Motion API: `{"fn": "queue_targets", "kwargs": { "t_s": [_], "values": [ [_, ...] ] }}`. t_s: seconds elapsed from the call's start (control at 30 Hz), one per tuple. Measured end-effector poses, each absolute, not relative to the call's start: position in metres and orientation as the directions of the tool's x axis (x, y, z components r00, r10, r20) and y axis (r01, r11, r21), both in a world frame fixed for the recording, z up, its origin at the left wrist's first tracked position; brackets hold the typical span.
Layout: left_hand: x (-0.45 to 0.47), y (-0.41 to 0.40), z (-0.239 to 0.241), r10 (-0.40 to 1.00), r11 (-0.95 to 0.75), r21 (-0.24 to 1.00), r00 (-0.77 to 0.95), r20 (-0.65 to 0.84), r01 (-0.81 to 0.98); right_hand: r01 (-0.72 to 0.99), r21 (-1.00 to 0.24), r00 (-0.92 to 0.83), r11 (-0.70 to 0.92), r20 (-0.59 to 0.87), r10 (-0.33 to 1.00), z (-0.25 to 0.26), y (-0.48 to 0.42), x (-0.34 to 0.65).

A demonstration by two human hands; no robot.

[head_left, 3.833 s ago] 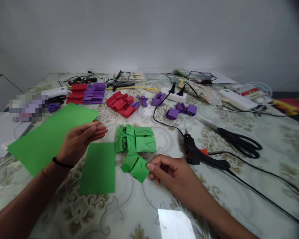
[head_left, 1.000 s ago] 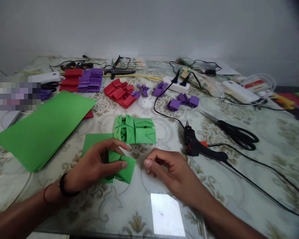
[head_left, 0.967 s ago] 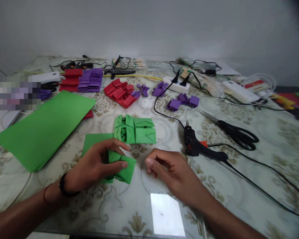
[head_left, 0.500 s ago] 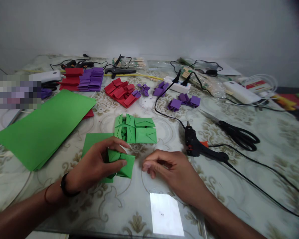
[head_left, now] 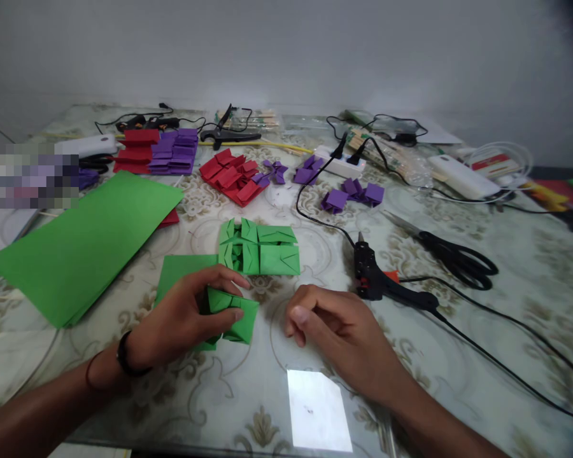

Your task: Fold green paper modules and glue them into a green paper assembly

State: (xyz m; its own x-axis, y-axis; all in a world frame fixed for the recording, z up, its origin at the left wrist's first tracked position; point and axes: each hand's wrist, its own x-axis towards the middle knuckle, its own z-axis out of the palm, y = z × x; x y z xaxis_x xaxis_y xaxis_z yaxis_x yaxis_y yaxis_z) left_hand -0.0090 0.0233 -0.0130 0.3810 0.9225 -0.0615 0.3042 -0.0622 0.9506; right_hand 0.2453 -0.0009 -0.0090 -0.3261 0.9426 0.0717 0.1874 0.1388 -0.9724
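Observation:
My left hand (head_left: 188, 312) grips a folded green paper piece (head_left: 243, 324), thumb on top and fingers curled behind it. Under that hand lies a flat green paper sheet (head_left: 181, 270), partly covered. Just beyond are several folded green paper pieces (head_left: 279, 257) set side by side on the table. My right hand (head_left: 339, 334) rests to the right of the held piece, apart from it. Its fingers are curled in with the thumb against them, and nothing shows in them. A black hot glue gun (head_left: 391, 286) lies to the right of this hand.
Black-handled scissors (head_left: 458, 257) lie at the right. A stack of green paper (head_left: 93, 242) is at the left. Farther back are red folded pieces (head_left: 232, 178), purple folded pieces (head_left: 334, 201) and a white power strip (head_left: 339, 163). The glue gun's cord (head_left: 501, 375) runs along the right.
My right hand has drawn slightly right, away from the green piece, and its thumb has turned more toward me. My left hand with the folded paper has barely moved.

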Motion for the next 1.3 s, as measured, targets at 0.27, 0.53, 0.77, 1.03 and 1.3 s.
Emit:
{"fn": "queue_targets", "kwargs": {
  "t_s": [0.27, 0.53, 0.77, 1.03, 1.3],
  "values": [
    [-0.007, 0.02, -0.011, 0.951, -0.004, 0.955, 0.296, -0.087, 0.295, 0.295, -0.946, -0.355, 0.134, 0.021, 0.934, -0.01, 0.003, 0.242],
    [0.001, 0.018, -0.003, 0.932, 0.055, 0.982, 0.345, -0.116, 0.18, 0.3, -0.953, -0.447, 0.052, -0.092, 0.89, -0.011, -0.007, 0.227],
    [-0.003, 0.021, 0.006, 0.825, 0.087, 0.927, 0.495, -0.273, 0.365, 0.345, -0.927, -0.412, 0.148, -0.008, 0.911, -0.01, -0.004, 0.232],
    [-0.005, 0.017, 0.009, 0.786, 0.071, 0.919, 0.545, -0.291, 0.388, 0.32, -0.935, -0.445, 0.155, -0.004, 0.896, -0.008, -0.007, 0.23],
    [-0.005, 0.015, 0.011, 0.838, 0.048, 0.928, 0.49, -0.238, 0.369, 0.402, -0.913, -0.462, 0.072, -0.134, 0.877, -0.002, -0.006, 0.23]
  ]
}}
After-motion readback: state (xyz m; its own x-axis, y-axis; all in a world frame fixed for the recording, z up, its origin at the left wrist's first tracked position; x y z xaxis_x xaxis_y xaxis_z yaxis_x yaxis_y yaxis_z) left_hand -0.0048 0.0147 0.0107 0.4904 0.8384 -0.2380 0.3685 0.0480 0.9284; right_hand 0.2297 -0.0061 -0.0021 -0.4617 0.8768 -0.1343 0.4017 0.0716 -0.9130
